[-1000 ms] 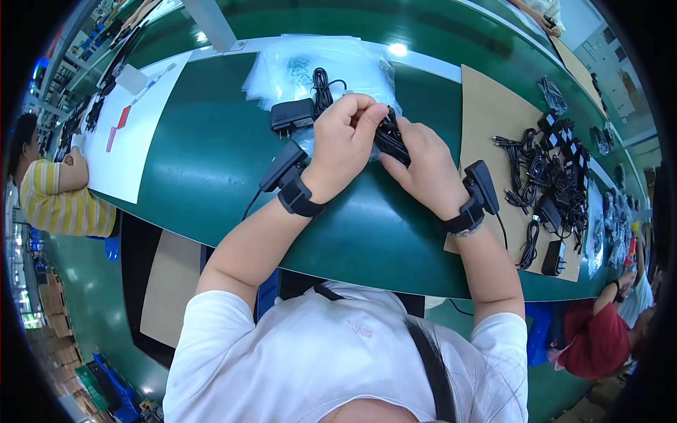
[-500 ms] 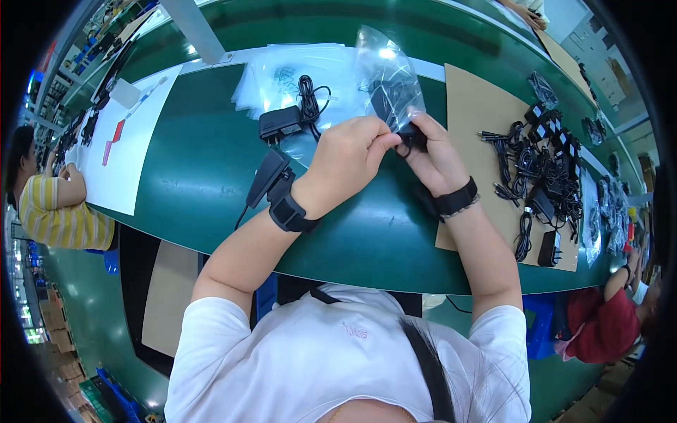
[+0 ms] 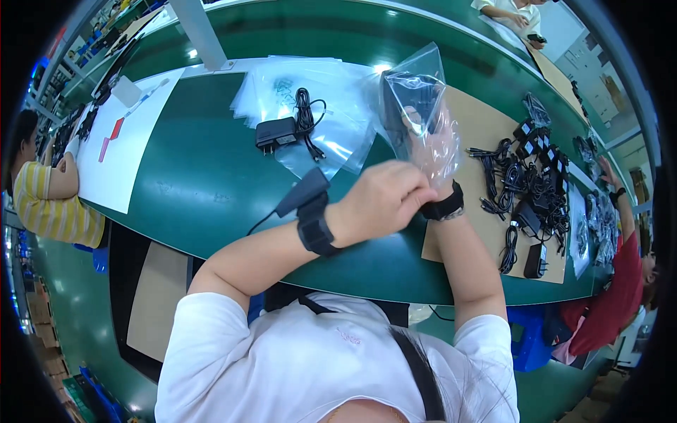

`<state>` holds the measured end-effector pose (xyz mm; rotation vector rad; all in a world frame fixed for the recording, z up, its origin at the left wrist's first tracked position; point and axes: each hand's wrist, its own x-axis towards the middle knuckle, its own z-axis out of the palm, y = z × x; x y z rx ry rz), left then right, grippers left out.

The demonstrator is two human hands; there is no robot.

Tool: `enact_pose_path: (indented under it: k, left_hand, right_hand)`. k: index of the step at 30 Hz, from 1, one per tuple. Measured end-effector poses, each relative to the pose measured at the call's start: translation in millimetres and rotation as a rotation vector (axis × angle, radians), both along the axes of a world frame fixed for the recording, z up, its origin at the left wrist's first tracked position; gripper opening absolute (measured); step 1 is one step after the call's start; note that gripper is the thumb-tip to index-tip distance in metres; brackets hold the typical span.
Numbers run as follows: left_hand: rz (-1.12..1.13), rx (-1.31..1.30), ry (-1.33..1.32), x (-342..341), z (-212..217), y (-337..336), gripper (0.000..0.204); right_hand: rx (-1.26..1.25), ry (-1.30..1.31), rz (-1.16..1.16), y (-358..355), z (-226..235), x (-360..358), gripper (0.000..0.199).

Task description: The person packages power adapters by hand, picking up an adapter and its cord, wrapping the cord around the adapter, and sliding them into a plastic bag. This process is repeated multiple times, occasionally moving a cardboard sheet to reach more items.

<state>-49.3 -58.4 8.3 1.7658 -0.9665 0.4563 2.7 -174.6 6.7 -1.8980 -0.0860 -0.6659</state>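
My right hand (image 3: 434, 144) is inside a clear plastic bag (image 3: 422, 67), its fingers around a black power adapter (image 3: 392, 95) at the bag's far end. Part of the adapter is hidden by the hand and by glare on the film. My left hand (image 3: 388, 197) pinches the bag's mouth beside my right wrist. To the left, another black power adapter (image 3: 276, 132) with a bundled cable (image 3: 305, 116) lies on a stack of flat clear bags (image 3: 254, 88). A black box with a wire (image 3: 307, 192) sits by my left wrist strap.
On the right, brown cardboard (image 3: 458, 211) carries a heap of black adapters and cables (image 3: 525, 180). Bagged items (image 3: 599, 211) lie beyond it. A white sheet (image 3: 134, 158) covers the table's left part. People sit at the left (image 3: 53, 197) and right (image 3: 606, 303); another is across the table.
My right hand has pushed deep into the bag with the adapter. My left hand has drawn the bag's mouth back toward my right wrist. The person at right has stretched out an arm.
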Motion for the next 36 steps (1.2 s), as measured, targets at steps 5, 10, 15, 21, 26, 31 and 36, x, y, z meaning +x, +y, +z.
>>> enact_pose_path:
  k: [5,10,15,21,26,31,36]
  left_hand:
    - [0.392,0.358,-0.018,58.4,17.6,81.3,0.052]
    - [0.597,0.974,0.222,89.9,-11.0,161.5,0.061]
    - [0.489,0.395,0.649,94.0,3.6,164.8,0.036]
    - [0.704,0.331,0.242,142.9,6.3,164.7,0.042]
    - [0.776,0.679,0.256,172.8,-42.5,162.7,0.044]
    - [0.908,0.601,-0.102,155.5,-37.5,148.0,0.043]
    - [0.426,0.154,0.111,94.4,9.8,87.2,0.035]
  right_hand:
    - [0.500,0.184,0.344,-30.2,-18.4,7.5,0.047]
    - [0.754,0.355,0.477,-30.7,-16.5,12.1,0.048]
    - [0.731,0.431,0.399,-34.6,-18.5,12.2,0.047]
    - [0.711,0.416,0.399,-23.7,-14.3,10.1,0.049]
    - [0.609,0.389,0.389,-24.0,-25.4,12.2,0.051]
    - [0.586,0.401,0.401,-29.9,-33.8,13.1,0.054]
    - [0.434,0.323,0.438,-26.9,-31.5,5.7,0.056]
